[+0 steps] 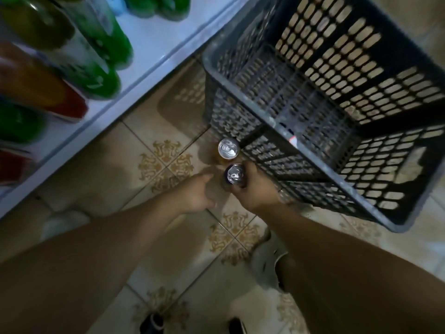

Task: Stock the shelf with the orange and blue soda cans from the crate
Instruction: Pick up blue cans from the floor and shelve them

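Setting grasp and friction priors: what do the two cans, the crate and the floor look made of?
Orange can and blue can: metal, probably aluminium, going by the bright silvery lids with pull tabs.
Crate: dark grey moulded plastic, matt, with perforated lattice walls.
Floor: likely glazed ceramic tile, with grout lines, a printed ornament and a slight sheen.

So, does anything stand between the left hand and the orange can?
Nothing visible. Only floor tile lies between the left hand and the orange can; the blue can, held by the right hand, sits beside that path.
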The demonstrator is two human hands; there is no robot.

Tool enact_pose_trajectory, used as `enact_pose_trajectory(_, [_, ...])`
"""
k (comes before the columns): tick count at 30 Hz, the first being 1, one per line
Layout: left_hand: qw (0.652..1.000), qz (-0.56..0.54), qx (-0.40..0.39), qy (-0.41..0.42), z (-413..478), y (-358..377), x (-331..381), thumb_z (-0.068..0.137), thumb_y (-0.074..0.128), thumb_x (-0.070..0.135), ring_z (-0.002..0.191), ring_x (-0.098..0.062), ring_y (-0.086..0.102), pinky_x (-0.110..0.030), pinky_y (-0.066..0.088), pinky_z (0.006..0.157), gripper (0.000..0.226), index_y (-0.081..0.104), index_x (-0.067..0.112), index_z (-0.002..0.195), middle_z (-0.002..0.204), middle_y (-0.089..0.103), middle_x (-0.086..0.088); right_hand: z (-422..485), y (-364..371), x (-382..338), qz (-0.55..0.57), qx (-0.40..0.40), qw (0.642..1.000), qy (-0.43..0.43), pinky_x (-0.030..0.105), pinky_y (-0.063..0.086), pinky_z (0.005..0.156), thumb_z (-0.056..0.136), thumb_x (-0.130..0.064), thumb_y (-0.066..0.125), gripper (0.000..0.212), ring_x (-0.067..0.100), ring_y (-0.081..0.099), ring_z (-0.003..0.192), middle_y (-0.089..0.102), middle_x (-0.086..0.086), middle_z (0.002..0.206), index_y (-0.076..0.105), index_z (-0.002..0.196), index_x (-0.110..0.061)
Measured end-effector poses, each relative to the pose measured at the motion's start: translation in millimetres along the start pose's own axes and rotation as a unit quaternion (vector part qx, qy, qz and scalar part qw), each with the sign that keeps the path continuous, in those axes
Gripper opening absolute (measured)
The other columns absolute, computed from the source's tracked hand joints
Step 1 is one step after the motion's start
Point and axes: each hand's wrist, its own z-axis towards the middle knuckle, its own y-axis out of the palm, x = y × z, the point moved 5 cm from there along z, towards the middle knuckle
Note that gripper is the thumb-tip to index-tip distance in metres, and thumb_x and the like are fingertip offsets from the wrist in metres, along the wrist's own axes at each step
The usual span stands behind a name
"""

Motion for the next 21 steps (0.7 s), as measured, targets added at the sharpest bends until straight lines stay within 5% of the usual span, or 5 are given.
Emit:
enact_pose_trajectory(6, [0.993, -0.081, 0.072, 0.041, -89.7, -46.5, 37.1, 0.074, 0.078, 0.016, 0.127, -0.016, 0.044, -0.018, 0.034, 0.091, 0.084, 0.033, 0.014, 0.145, 0.142, 0.043, -0.003, -92.2, -67.5, -56.4, 0.174, 0.072, 0.981, -0.041, 0.035, 0.05, 0.087, 0.073, -0.046, 0.074, 0.06, 0.015, 0.059, 0.102, 0.061, -0.005, 0.114, 0.05, 0.125, -0.029])
enact_pose_trajectory(11, [0.969, -0.151, 0.156, 0.121, -201.5, -102.8, 76.6, 0.071, 0.078, 0.005, 0.095, -0.002, 0.056, -0.01, 0.041, 0.073, 0.065, 0.044, 0.031, 0.12, 0.101, 0.052, 0.024, -179.9, -132.7, -134.2, 0.323, 0.15, 0.928, -0.113, 0.025, 0.051, 0.082, 0.078, -0.029, 0.077, 0.046, 0.003, 0.059, 0.097, 0.058, -0.013, 0.109, 0.051, 0.115, -0.036])
enact_pose_trajectory(16, [0.934, -0.184, 0.234, 0.198, -320.6, -155.7, 102.4, 0.072, 0.08, 0.006, 0.097, 0.015, 0.056, -0.004, 0.044, 0.077, 0.067, 0.043, 0.019, 0.127, 0.109, 0.056, 0.015, -270.8, -192.3, -220.5, 0.49, 0.188, 0.83, -0.189, 0.017, 0.053, 0.068, 0.085, -0.015, 0.069, 0.032, 0.006, 0.063, 0.092, 0.063, -0.008, 0.104, 0.056, 0.114, -0.024])
enact_pose_trajectory(19, [0.91, -0.196, 0.294, 0.216, -396.1, -180.5, 108.1, 0.071, 0.082, 0.022, 0.111, -0.007, 0.055, -0.024, 0.048, 0.092, 0.084, 0.036, 0.023, 0.14, 0.125, 0.054, 0.009, -318.1, -215.3, -273.9, 0.56, 0.165, 0.782, -0.218, 0.021, 0.053, 0.068, 0.087, -0.018, 0.067, 0.027, 0.014, 0.065, 0.096, 0.065, 0.0, 0.109, 0.058, 0.113, -0.023])
enact_pose_trajectory(21, [0.892, -0.193, 0.338, 0.232, -446.4, -195.0, 107.2, 0.072, 0.081, 0.017, 0.108, -0.008, 0.057, -0.022, 0.049, 0.088, 0.081, 0.037, 0.022, 0.139, 0.124, 0.056, 0.007, -349.4, -224.7, -311.4, 0.589, 0.142, 0.758, -0.242, 0.022, 0.053, 0.065, 0.089, -0.02, 0.064, 0.029, 0.018, 0.066, 0.094, 0.066, 0.005, 0.109, 0.059, 0.117, -0.017])
